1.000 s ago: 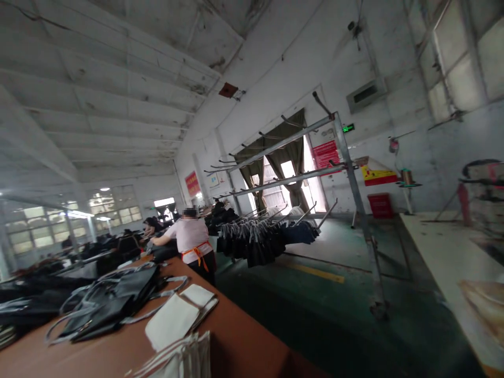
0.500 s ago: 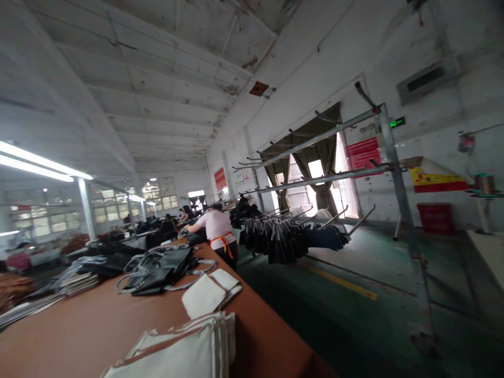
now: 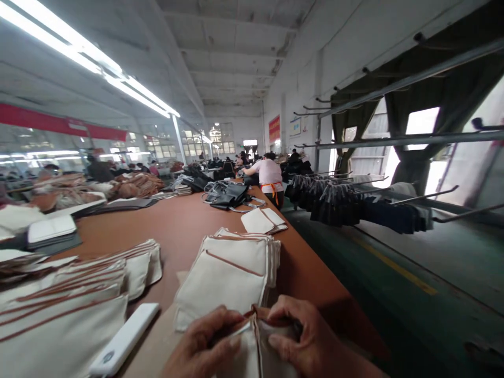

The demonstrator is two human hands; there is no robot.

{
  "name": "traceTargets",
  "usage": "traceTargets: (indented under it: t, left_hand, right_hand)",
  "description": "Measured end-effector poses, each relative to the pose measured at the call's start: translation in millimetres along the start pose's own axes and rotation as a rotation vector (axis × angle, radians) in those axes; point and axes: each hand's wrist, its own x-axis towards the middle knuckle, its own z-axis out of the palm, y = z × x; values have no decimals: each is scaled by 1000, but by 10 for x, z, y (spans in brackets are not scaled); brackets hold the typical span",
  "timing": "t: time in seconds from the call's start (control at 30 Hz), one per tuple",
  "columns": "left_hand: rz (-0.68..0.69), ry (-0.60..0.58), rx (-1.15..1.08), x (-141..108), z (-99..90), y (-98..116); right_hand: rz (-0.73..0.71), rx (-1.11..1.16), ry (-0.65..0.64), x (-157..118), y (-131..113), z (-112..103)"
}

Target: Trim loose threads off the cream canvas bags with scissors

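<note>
At the bottom center of the frame, the left hand (image 3: 208,338) and the right hand (image 3: 309,333) are each closed on a cream fabric piece (image 3: 241,363), one on either side of its raised middle seam. The thumbs lie on the side facing the camera, and the fingers curl over the brown-edged top. The piece sits directly between the hands, neither clearly nearer; its seam runs nearly straight up and down the frame, from the pinched edge to the bottom border, where the rest is cut off. Just beyond the fingertips, toward the center, a stack of cream panels (image 3: 228,270) lies tilted on the brown desk (image 3: 173,231), a brown strip slanting across the top one. Left of the hands, a white oblong object (image 3: 126,338) lies slantwise beside an overlapping row of cream panels (image 3: 74,315) at the lower left. Above the stack are smaller cream pieces (image 3: 258,220), then black bags (image 3: 228,194) with pale handles. Farther up, a person (image 3: 268,173) with an orange tie leans over the desk; at right, dark bags (image 3: 334,202) hang from a metal rack (image 3: 394,142).
</note>
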Motion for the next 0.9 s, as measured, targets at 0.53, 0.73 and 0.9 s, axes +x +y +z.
traceTargets:
  t: [0.53,0.73,0.9]
  left_hand:
    - [-60,-179,69,-37,209,71]
    - [-79,-321,-54,-5,249,6]
    - [-113,-254,24,16,305,-73]
  right_hand:
    - [-230,-299,-160,-111,-317,-153]
    - [-270,-260,-147,-122,-417,-201]
    - [-578,-595,-182,-173,-307,-162]
